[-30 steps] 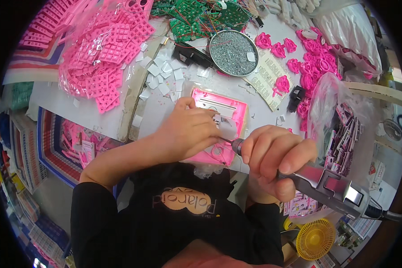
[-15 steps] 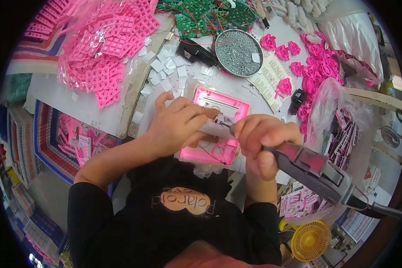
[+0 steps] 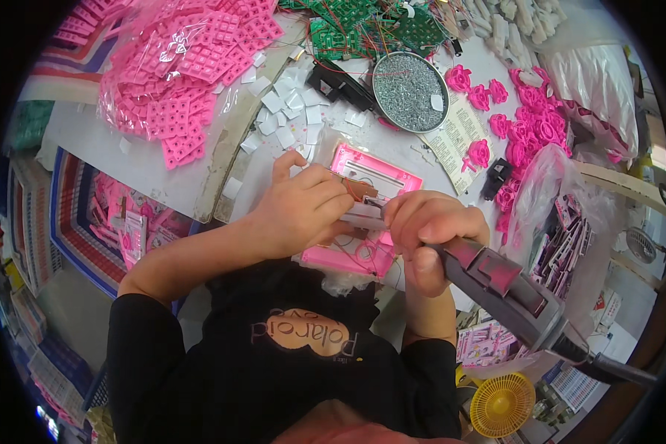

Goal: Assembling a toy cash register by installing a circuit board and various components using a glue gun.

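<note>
The left hand (image 3: 307,203) bends its fingers over the open pink case (image 3: 333,258) near the table's (image 3: 399,148) front edge; whether they pinch anything, I cannot tell. Right of it, the right hand (image 3: 440,226), clamped around a grey power screwdriver (image 3: 510,292), has moved closer over the case than a second ago.

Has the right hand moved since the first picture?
Yes: judged against the round metal tin, the right hand has moved leftward and forward, closer to it.
</note>
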`<move>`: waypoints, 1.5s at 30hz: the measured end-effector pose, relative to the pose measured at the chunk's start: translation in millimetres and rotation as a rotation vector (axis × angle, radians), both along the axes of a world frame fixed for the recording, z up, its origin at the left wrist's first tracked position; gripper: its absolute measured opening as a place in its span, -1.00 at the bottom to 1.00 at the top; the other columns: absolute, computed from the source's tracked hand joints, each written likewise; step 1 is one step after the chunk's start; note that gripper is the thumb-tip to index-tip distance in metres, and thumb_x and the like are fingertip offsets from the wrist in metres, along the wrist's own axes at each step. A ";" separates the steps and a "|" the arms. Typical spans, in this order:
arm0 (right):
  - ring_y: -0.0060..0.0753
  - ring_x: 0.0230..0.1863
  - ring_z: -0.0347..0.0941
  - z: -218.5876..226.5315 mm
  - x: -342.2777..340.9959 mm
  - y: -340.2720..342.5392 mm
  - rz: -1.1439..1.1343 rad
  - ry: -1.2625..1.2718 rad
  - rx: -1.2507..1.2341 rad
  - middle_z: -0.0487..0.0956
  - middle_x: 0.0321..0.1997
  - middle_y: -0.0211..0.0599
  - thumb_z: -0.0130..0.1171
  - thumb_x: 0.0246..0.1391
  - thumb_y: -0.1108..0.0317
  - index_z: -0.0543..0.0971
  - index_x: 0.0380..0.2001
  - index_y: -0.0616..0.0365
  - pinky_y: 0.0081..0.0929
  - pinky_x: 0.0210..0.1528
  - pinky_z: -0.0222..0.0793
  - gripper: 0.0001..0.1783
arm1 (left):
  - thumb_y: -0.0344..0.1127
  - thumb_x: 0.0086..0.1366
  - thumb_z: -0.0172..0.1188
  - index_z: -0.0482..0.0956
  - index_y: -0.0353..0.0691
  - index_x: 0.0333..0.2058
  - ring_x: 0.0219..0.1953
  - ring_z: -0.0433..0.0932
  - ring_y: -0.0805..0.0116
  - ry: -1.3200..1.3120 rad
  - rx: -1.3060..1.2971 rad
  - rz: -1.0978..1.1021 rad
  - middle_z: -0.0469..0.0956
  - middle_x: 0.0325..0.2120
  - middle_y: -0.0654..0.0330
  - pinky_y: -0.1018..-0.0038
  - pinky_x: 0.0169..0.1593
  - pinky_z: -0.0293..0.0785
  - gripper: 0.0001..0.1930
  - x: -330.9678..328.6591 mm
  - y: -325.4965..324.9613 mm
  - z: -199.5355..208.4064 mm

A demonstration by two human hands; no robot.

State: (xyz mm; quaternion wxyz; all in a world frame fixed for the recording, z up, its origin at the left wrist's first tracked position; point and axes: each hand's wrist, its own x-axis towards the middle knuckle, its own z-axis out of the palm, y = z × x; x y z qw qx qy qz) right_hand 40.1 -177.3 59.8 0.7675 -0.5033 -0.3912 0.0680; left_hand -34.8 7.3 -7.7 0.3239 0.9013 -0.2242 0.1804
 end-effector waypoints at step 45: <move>-0.06 -0.06 0.48 -49.9 22.9 -42.1 -0.437 -0.755 -0.903 0.61 -0.08 -0.22 0.39 -0.32 0.53 0.59 -0.19 0.15 -0.21 -0.03 0.45 -0.53 | -0.15 0.09 0.36 0.56 -0.09 0.08 -0.05 0.43 0.27 0.190 0.058 0.112 0.49 -0.13 0.29 0.06 0.16 0.09 -0.47 1.0 -7.8 -2.0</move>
